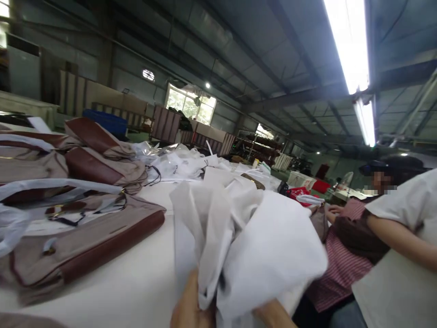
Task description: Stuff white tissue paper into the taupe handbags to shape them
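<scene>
A crumpled bundle of white fabric (246, 241) rises in front of me above a white table (136, 282). My left hand (189, 305) grips the bundle's lower edge at the bottom of the frame. My right hand (273, 314) is mostly hidden under the cloth and appears to hold it from the other side. Taupe handbags with maroon trim (85, 241) lie on the table to the left of my hands.
More handbags (102, 155) and clear plastic wrapping (20, 214) are piled at the left. White cloths (191, 166) lie farther back. Two other people stand at the right: one in a white shirt (403, 255), one in a red striped top (341, 255).
</scene>
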Available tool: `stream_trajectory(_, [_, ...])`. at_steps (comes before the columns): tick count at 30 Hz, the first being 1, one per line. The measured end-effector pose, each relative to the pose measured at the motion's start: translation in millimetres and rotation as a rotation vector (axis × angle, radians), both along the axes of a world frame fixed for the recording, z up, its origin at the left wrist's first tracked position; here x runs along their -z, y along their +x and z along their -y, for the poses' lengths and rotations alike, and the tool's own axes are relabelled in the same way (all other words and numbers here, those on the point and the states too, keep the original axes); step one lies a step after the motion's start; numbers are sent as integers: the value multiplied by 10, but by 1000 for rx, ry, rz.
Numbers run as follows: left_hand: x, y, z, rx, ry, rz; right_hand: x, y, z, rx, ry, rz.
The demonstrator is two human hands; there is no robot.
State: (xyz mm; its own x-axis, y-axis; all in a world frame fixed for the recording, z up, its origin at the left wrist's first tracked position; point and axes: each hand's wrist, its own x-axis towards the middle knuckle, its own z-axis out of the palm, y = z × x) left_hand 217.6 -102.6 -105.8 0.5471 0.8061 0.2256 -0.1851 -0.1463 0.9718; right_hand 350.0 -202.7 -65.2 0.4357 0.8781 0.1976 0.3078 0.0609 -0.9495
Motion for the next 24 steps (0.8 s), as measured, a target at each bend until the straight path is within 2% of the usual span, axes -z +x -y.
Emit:
stream_trajectory(3, [-128,77,231,66,56,71,-82,-109,-242,71,49,-96])
stream_trajectory(5, [-133,76,277,162,41,73,-146,-130,-339,109,82,-191])
stream_trajectory(7, [-84,28,224,222,-55,81,-220,-105,-360,142,113,-295])
stream_trajectory(10, [-77,-102,-12,118,-278,112,-331,-66,-323,131,132,-278])
stream_trajectory(12, [-211,-170,-224,76,-329,99,-385,-98,-340,31,88,-163])
stream_trajectory(14, [-440,-175,-415,233,-308,52,-420,-173,-437,-91,47,-25])
stream_trajectory(15, [-569,-154,-486,255,-293,-9,-433,-215,-509,-131,38,42])
stream_trajectory(17, [-808,-83,-565,105,-193,-103,-465,-276,-662,-156,33,142])
stream_trajectory(19, [-987,-13,-586,-39,-95,-114,-505,-288,-757,-156,22,198])
stream_trajectory(22, [-1143,18,-662,-176,9,83,-498,-238,-668,-131,16,282])
stream_trajectory(24, [-1209,-27,-814,-278,31,258,-374,-202,-445,-127,-93,426])
